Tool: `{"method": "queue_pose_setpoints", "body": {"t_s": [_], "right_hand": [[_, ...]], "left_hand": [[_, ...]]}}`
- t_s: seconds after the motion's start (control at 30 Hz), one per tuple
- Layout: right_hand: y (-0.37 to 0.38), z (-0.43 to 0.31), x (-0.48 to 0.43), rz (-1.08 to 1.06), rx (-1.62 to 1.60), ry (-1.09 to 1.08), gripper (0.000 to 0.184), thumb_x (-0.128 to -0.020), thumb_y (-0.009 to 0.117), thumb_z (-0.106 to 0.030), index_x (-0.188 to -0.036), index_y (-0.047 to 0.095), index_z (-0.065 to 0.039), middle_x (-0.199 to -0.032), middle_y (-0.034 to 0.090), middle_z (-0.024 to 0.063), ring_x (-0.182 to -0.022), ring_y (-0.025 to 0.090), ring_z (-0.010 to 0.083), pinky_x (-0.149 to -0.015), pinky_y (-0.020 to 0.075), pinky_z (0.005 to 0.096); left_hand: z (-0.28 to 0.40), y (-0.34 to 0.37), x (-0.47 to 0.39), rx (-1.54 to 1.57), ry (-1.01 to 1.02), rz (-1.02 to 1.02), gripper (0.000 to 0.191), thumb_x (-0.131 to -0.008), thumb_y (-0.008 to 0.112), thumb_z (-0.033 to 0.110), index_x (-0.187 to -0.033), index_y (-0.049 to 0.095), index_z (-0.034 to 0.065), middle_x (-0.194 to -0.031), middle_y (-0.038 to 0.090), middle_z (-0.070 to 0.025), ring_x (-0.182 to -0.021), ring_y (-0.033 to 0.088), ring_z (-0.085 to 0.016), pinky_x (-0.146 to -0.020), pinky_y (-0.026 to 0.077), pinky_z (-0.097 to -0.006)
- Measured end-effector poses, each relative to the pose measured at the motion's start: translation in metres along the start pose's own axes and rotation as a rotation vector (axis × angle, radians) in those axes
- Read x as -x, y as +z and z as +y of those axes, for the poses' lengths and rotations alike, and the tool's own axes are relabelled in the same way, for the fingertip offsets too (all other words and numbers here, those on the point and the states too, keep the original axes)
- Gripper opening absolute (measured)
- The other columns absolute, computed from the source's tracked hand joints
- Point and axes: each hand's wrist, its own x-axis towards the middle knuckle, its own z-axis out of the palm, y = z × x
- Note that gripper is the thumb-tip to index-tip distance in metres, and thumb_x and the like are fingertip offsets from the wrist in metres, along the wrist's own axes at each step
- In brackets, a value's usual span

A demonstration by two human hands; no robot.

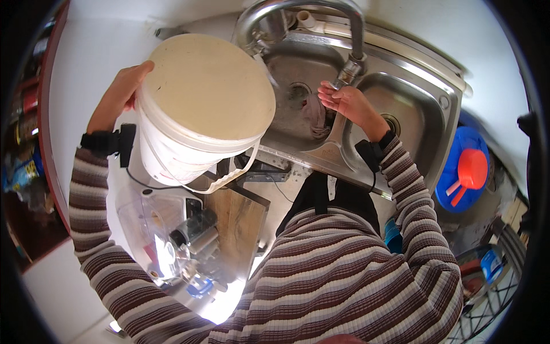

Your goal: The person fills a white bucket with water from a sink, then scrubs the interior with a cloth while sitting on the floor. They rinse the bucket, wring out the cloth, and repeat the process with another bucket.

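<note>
A white plastic bucket [180, 150] with a smooth cream top [210, 86] and a hanging handle [234, 174] is tilted at the left edge of the sink. My left hand [122, 92] grips its left side, the thumb at the rim and the other fingers mostly hidden behind it. Just below the spout [349, 71] of the curved metal faucet, my right hand [350, 105] is held with its fingers extended and nothing in it. Whether it touches the spout is unclear. A wet-looking greyish-pink cloth [317, 116] lies in the left basin [283, 64] of the steel double sink.
The right basin [412, 99] adjoins on the right. Beyond it are a blue plastic basin [447, 189] and a red dipper [472, 167]. Below the bucket, a wooden board or tabletop [236, 223] stands beside a clear plastic container [137, 215]. Shelves [25, 232] line the far left.
</note>
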Motion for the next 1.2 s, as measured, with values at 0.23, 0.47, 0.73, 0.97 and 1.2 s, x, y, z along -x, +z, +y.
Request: {"method": "queue_pose_setpoints", "body": {"t_s": [0.23,0.47,0.73,0.97,1.2], "right_hand": [[0.006,0.012,-0.008,0.055,-0.069,-0.116,0.037,-0.090,0.061,-0.007,-0.126,0.053,-0.008,-0.118,0.062,0.0048,-0.098,0.061,0.0171,-0.082,0.0506,0.0296],[-0.016,0.004,-0.012,0.058,-0.026,-0.125,0.038,-0.091,0.062,-0.010,-0.128,0.052,-0.008,-0.117,0.062,0.0056,-0.093,0.061,0.0151,-0.079,0.0512,0.0296],[-0.036,-0.001,-0.027,0.100,0.713,0.071,0.040,-0.092,0.059,-0.013,-0.131,0.051,-0.006,-0.106,0.064,0.0060,-0.085,0.061,0.0115,-0.074,0.0508,0.0255],[-0.049,0.021,-0.096,-0.494,2.159,0.062,0.034,-0.083,0.061,-0.012,-0.116,0.064,-0.006,-0.099,0.066,0.0148,-0.085,0.064,0.0287,-0.073,0.0515,0.0385],[-0.054,0.040,-0.137,-1.172,2.713,0.020,0.018,-0.087,0.054,-0.021,-0.092,0.063,-0.006,-0.101,0.066,0.0173,-0.092,0.064,0.0381,-0.079,0.0500,0.0462]], "left_hand": [[-0.080,-0.051,0.099,0.260,-0.120,-0.022,0.039,-0.089,0.052,0.047,-0.091,0.062,0.0086,-0.067,0.058,-0.0006,-0.051,0.053,-0.011,-0.041,0.037,-0.0254],[-0.159,-0.038,0.219,0.830,-0.245,0.265,0.032,-0.087,0.053,0.031,-0.099,0.061,0.0029,-0.086,0.065,-0.0044,-0.076,0.063,-0.014,-0.065,0.051,-0.0276],[-0.200,0.036,0.372,0.912,-0.444,0.460,0.033,-0.087,0.052,0.026,-0.109,0.058,0.0024,-0.098,0.061,-0.0049,-0.093,0.059,-0.017,-0.082,0.047,-0.0290],[-0.187,0.104,0.499,1.106,-0.700,0.546,0.053,-0.085,0.055,0.027,-0.131,0.047,0.0011,-0.119,0.056,-0.0112,-0.109,0.054,-0.022,-0.093,0.043,-0.0313],[-0.180,0.196,0.612,1.194,-0.985,0.574,0.055,-0.083,0.054,0.019,-0.133,0.044,-0.0033,-0.115,0.060,-0.0130,-0.101,0.059,-0.021,-0.088,0.046,-0.0291]]}}
